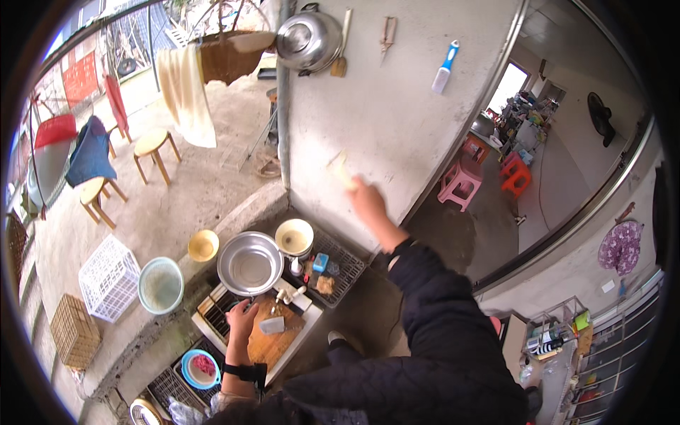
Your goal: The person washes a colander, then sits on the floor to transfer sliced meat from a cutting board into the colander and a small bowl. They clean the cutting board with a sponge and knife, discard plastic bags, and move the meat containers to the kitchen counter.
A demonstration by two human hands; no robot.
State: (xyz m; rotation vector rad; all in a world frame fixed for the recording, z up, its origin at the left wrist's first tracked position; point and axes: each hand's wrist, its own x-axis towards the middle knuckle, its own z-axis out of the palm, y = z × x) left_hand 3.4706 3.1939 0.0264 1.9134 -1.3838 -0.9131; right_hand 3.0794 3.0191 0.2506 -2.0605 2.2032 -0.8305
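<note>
My right hand [372, 205] is stretched out toward the pale wall, its fingers closed around a pale, slim-handled tool [341, 172]. Motion smears that tool, so its exact kind is unclear. Lower down, my left hand [241, 320] hovers by the left edge of a wooden cutting board [268, 347], fingers loosely apart and nothing visible in them. The board lies across a sink [306, 320]. On it rests a flat silver-grey rectangular piece [272, 325], like a blade. Just beyond my left hand stands a large metal basin [251, 263], beside a pale tap [287, 295].
A cream bowl [294, 236], a blue box [321, 262] and a sponge-like lump [325, 285] sit right of the basin. At left are a yellow bowl [203, 245], a green tub [161, 285], a white crate [110, 276] and a blue basin [201, 369]. A blue-handled brush [446, 67] hangs on the wall.
</note>
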